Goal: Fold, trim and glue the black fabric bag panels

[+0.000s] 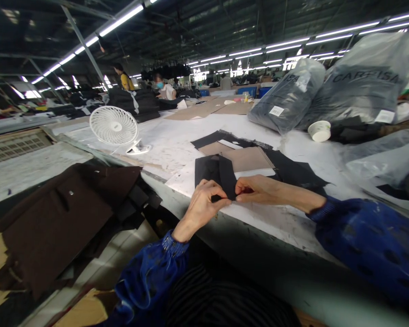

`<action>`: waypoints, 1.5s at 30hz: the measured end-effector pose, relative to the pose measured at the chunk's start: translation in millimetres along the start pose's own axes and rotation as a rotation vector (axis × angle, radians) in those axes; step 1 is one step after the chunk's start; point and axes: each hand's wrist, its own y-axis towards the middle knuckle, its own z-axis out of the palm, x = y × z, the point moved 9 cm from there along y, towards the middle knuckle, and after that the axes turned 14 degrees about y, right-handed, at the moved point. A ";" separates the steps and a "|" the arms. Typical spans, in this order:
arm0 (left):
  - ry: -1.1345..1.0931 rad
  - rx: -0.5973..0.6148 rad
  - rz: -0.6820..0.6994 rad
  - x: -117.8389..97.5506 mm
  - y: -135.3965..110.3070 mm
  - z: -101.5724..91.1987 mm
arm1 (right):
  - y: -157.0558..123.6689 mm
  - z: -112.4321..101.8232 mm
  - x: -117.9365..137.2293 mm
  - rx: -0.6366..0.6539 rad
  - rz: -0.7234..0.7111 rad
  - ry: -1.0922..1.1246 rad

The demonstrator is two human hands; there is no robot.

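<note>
A small black fabric piece (214, 169) lies at the front edge of the white table, and both hands pinch its near edge. My left hand (207, 200) is closed on its near side, thumb and forefinger meeting at the edge. Just to the right, my right hand (254, 188) pinches the near right corner, fingertips close to those of the left. Behind the piece rests a beige panel (248, 160) with a white strip along its near edge. More black fabric (295, 169) spreads beneath and to the right of the panel.
A white fan (114, 126) stands at the table's left. Dark brown fabric (59, 218) is piled at my lower left. Large plastic-wrapped bags (361, 81) and a paper cup (319, 131) are on the right. Farther back, a person in yellow (125, 81) is visible.
</note>
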 end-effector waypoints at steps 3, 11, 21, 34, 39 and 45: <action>-0.004 -0.024 -0.075 6.7 2.9 4.0 | 3.0 -1.2 1.0 -0.013 0.053 -0.048; 0.120 0.124 -0.249 8.7 12.3 12.1 | 15.8 -1.0 -5.7 0.035 0.219 -0.040; 0.211 0.235 -0.260 -0.4 21.0 14.8 | 4.7 -21.5 10.0 -0.095 0.185 -0.349; -0.475 -0.057 -0.273 48.2 12.5 -16.6 | 9.3 -2.0 6.8 0.124 0.090 -0.041; -0.083 -0.162 -0.100 23.4 -4.1 -23.8 | 15.1 1.2 -5.2 0.137 0.117 0.014; -0.023 -0.203 -0.219 30.4 -5.9 -14.6 | 20.4 4.2 -10.3 0.152 0.173 0.061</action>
